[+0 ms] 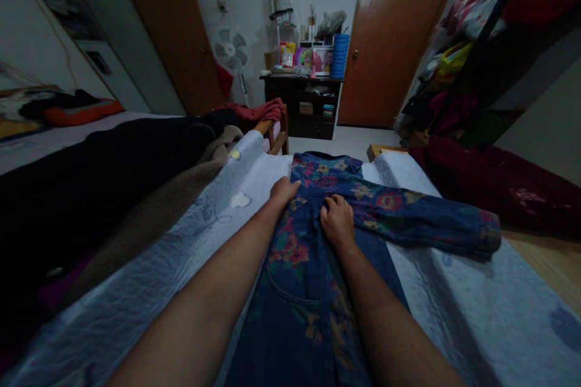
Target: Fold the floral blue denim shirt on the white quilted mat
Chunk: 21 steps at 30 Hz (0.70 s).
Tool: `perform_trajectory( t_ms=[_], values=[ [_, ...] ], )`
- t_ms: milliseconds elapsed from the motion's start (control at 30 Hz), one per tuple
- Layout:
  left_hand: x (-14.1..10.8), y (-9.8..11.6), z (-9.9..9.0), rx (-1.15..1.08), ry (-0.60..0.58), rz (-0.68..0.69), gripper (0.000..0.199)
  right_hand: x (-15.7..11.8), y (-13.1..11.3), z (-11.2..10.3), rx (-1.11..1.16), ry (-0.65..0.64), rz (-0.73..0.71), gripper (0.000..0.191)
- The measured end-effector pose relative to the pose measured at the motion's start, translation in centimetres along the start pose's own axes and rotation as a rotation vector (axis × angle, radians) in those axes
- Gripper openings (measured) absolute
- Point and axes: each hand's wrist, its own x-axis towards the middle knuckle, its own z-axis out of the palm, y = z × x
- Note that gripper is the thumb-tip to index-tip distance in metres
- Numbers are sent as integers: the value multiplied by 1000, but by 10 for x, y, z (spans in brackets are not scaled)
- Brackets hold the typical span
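One long, dark-blue denim garment printed with red and yellow flowers (288,281) lies on the pale blue-grey bed sheet (499,308). Its long axis runs away from the camera, neck end farthest, while a sleeve (426,217) (the only one showing) points right. The left hand (284,190) touches the left edge near the neck end, fingers close together; the right hand (338,219) rests mid-garment, fingers curled. Whether either grips cloth, I cannot tell.
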Motion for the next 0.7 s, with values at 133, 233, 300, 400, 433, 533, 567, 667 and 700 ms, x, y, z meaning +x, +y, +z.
perform_trajectory(
  t_ms=[133, 233, 300, 400, 433, 533, 567, 667, 700],
  values=[
    [1, 15, 12, 73, 77, -36, 39, 1, 0, -1, 12, -3, 9, 37],
    [-4, 15, 19, 100, 143, -32, 33, 1, 0, -1, 25, -12, 15, 37],
    [-6, 11, 22, 146, 167, -18, 34, 1, -1, -1, 30, -23, 15, 38],
    [-8, 6, 24, 269, 204, 26, 35, 0, -2, -2, 15, -54, 10, 40],
    [-8, 6, 25, 305, 243, 55, 36, 0, -3, -2, 5, -64, 11, 41],
    [-2, 7, 29, 348, 362, 251, 42, -1, -5, -2, -14, -88, 14, 42],
    [1, 7, 31, 352, 339, 353, 44, -1, -5, -2, -16, -91, 12, 42],
    [16, 7, 37, 360, 113, 586, 44, -1, -5, -1, -23, -97, 3, 42],
    [22, 7, 39, 365, 49, 609, 44, -1, -5, -1, -28, -97, 0, 42]
  ],
)
